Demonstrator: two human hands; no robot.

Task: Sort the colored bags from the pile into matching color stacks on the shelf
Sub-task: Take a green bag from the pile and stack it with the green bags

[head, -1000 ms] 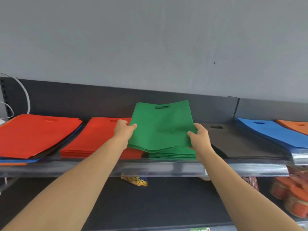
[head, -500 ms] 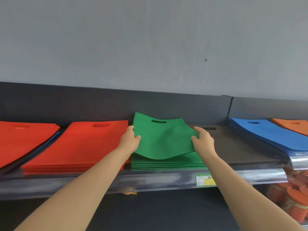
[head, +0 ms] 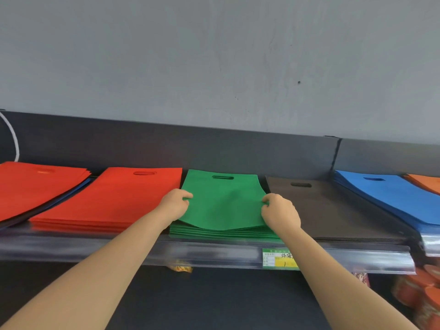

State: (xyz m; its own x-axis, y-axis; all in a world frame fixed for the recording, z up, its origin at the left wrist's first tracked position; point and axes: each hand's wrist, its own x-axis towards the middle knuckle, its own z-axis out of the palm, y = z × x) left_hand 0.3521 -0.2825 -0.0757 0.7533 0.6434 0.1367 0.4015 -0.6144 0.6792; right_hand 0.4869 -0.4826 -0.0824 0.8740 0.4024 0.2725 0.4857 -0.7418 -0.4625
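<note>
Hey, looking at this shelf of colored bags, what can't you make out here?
Head view only:
Price label: print too small and blurred.
Left pile: cut off by the left edge; lower layers hidden under its red top.
Orange stack: cut off by the right edge.
Goods below the shelf: blurred, cut off at the corner.
Fingers of left hand and right hand under the green bag: hidden by it.

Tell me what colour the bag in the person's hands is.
Green. The bag, held by the left hand and right hand, shows best in the head view.
</note>
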